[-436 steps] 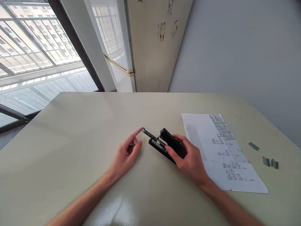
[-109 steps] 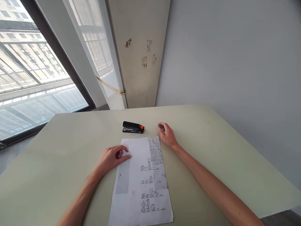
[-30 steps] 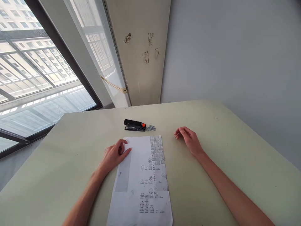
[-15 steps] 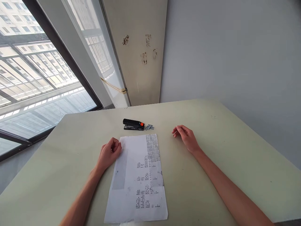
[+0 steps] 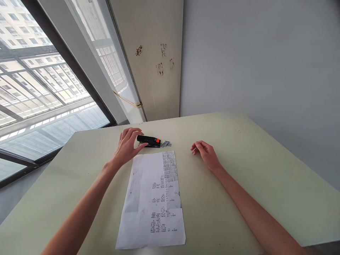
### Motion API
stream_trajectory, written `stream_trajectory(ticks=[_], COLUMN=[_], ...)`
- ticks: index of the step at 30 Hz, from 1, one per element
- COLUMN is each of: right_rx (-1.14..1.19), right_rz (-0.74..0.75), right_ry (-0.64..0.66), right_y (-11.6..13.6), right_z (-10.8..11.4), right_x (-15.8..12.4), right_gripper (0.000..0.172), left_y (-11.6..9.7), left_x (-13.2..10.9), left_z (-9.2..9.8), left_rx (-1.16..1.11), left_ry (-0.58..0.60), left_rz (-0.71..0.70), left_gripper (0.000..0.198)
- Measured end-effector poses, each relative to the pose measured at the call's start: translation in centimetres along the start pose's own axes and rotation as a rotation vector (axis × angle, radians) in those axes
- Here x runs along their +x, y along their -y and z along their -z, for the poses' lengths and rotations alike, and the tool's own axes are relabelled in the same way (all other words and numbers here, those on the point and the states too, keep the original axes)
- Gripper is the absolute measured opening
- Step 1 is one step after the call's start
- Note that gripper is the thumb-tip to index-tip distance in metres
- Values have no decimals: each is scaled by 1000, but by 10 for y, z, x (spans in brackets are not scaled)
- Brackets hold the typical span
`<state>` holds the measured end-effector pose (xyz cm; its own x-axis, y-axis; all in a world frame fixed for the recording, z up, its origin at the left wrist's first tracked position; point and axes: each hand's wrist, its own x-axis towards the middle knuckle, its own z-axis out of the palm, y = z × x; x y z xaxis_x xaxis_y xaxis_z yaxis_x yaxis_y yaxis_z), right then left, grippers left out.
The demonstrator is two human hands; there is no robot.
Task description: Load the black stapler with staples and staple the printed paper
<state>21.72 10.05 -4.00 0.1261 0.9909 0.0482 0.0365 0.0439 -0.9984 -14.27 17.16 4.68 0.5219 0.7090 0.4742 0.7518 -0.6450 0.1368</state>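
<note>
A black stapler [image 5: 150, 141] with an orange-red patch lies on its base at the far middle of the table. My left hand [image 5: 129, 143] is open at its left end, thumb on the near side and fingers on the far side; whether skin touches the stapler I cannot tell. Several grey staple strips [image 5: 166, 143] lie in a small heap at the stapler's right end. Nearer to me rests a creased printed sheet of paper [image 5: 148, 198]. Right of the staples, my right hand [image 5: 207, 154] rests on the table, fingers loosely curled together with nothing visible in them.
The pale table [image 5: 225, 212] runs back to a grey wall [image 5: 252, 60] and a beige panel [image 5: 151, 92] with brown marks. At the left stands a large window [image 5: 45, 81] with a dark frame.
My left hand has moved forward from the paper's left edge to the stapler, and its curled fingers have opened. My right hand stays in place. The camera view has shifted slightly.
</note>
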Motion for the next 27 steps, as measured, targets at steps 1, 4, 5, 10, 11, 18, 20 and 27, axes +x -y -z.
stream_trajectory(ticks=[1, 4, 5, 10, 11, 18, 20, 27], right_rx=[0, 2, 3, 7, 10, 57, 85, 230], right_rz=[0, 2, 2, 0, 1, 10, 10, 8], right_ry=[0, 0, 0, 10, 11, -1, -8, -45], right_y=[0, 0, -1, -2, -2, -4, -5, -7], right_z=[0, 0, 1, 2, 2, 1, 1, 8], right_x=[0, 1, 1, 2, 2, 7, 8, 13], right_gripper=[45, 46, 46, 47, 47, 47, 46, 44], left_y=[4, 16, 20, 34, 35, 24, 7, -99], left_x=[8, 25, 29, 35, 35, 31, 34, 38], left_z=[-1, -8, -10, -15, -14, 13, 22, -2], left_rx=[4, -1, -2, 9, 15, 4, -69, -256], left_ry=[64, 289, 352, 458, 457, 311, 227, 350], left_rz=[-30, -40, -26, 39, 53, 141, 137, -16], left_gripper=[41, 49, 47, 38, 38, 44, 42, 31])
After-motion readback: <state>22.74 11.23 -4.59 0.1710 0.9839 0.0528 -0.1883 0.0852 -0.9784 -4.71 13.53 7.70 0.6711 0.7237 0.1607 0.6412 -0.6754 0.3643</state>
